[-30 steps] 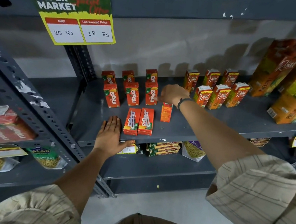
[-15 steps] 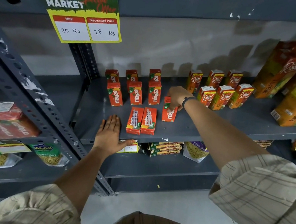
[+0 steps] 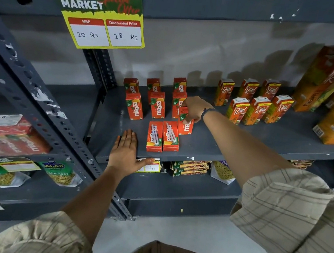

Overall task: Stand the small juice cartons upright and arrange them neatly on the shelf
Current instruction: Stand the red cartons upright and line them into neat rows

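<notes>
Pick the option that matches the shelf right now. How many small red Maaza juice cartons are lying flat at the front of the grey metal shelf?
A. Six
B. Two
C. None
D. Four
B: two small red Maaza juice cartons lie flat side by side near the front edge of the grey metal shelf, left of the carton the right hand grips.

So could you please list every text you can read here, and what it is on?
"SUPER MARKET", "MRP 20 Rs", "Discounted Price 18 Rs": sign.
"maaza": red cartons.
"Real": orange cartons.
"PINEAPPLE": tall cartons.
"BALAJI": snack bag.
Lower tags: blurred.
</notes>
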Demonstrator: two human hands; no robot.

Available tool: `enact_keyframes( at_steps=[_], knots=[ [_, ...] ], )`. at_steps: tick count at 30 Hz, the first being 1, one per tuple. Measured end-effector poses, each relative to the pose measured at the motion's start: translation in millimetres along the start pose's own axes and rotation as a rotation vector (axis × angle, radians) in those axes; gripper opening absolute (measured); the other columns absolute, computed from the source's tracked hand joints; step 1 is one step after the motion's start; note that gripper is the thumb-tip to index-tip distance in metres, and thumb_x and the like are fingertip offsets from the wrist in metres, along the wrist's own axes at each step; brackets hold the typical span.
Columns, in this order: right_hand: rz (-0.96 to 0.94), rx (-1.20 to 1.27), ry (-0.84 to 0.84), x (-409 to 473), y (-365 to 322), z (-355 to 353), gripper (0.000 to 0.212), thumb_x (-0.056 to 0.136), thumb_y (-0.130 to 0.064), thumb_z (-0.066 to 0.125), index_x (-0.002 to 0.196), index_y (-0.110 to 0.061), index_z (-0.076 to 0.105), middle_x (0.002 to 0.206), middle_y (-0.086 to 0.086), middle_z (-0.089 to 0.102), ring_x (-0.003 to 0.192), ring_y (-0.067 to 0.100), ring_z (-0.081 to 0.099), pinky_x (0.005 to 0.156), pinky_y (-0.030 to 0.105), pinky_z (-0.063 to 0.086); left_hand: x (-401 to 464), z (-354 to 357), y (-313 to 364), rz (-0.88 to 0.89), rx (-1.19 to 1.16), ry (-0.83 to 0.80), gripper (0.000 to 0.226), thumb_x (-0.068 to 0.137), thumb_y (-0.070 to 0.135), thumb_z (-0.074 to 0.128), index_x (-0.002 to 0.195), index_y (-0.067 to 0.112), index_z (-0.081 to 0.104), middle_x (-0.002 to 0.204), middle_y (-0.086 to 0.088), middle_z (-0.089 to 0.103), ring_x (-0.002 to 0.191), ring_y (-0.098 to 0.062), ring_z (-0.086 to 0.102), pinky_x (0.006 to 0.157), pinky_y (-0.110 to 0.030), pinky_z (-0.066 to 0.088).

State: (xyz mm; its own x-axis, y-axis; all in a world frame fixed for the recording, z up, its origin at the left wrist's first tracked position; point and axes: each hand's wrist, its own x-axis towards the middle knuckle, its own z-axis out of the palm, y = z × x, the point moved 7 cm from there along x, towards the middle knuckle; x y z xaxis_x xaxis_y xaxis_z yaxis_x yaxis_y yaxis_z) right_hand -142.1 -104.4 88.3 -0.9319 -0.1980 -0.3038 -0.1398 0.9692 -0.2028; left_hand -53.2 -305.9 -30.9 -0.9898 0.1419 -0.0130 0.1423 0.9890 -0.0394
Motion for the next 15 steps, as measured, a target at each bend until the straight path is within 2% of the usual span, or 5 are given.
enact_keyframes(
  at_steps=[6,9,12,13,15],
  knots=[
    [0.008,-0.145,0.006,-11.6,-1.9,-1.4,0.083,0.075,-0.030,0.077,0.143,-0.011,0.034,0.141,0.012,0.047,0.127,0.032,0.049,0.101,0.042,0.046,-0.6,-0.9,0.3,0.013,-0.010,0.002,0.131,0.053,0.091,-0.006,0.145,0.000,0.007,0.156,-0.018,0.010,0.145,-0.027,0.005,0.118,-0.040,0.003],
    [-0.015,-0.145,0.319,-36.1,-5.5,-13.5,0.084,0.070,-0.043,0.077,0.140,-0.017,0.039,0.136,0.011,0.047,0.126,0.031,0.045,0.099,0.048,0.042,-0.3,-0.7,0.3,0.013,-0.011,-0.003,0.129,0.054,0.091,-0.004,0.145,0.000,0.006,0.156,-0.018,0.008,0.145,-0.027,0.004,0.118,-0.040,0.002],
    [-0.171,-0.059,0.623,-69.3,-20.3,-5.8,0.061,0.078,-0.039,0.071,0.131,-0.016,0.050,0.131,0.011,0.053,0.121,0.029,0.050,0.094,0.047,0.046,-0.1,0.1,-0.6,0.012,-0.015,-0.018,0.124,0.060,0.090,0.004,0.145,0.000,0.004,0.156,-0.018,0.007,0.145,-0.027,0.002,0.119,-0.042,0.004],
    [-0.222,-0.007,0.626,-74.8,-25.1,4.5,0.055,0.081,-0.037,0.069,0.128,-0.015,0.053,0.129,0.011,0.054,0.120,0.028,0.051,0.092,0.046,0.049,0.1,0.7,-1.1,0.011,-0.019,-0.018,0.122,0.061,0.089,0.008,0.146,0.000,0.003,0.156,-0.017,0.006,0.145,-0.027,0.002,0.119,-0.042,0.003],
    [-0.278,0.041,0.472,-74.1,-35.0,35.3,0.055,0.083,-0.039,0.066,0.129,-0.013,0.052,0.132,0.012,0.053,0.124,0.028,0.049,0.094,0.046,0.051,0.7,1.8,-1.4,0.010,-0.024,-0.022,0.119,0.064,0.087,0.013,0.146,0.000,0.003,0.157,-0.017,0.006,0.145,-0.027,0.001,0.118,-0.041,0.001]
  ],
)
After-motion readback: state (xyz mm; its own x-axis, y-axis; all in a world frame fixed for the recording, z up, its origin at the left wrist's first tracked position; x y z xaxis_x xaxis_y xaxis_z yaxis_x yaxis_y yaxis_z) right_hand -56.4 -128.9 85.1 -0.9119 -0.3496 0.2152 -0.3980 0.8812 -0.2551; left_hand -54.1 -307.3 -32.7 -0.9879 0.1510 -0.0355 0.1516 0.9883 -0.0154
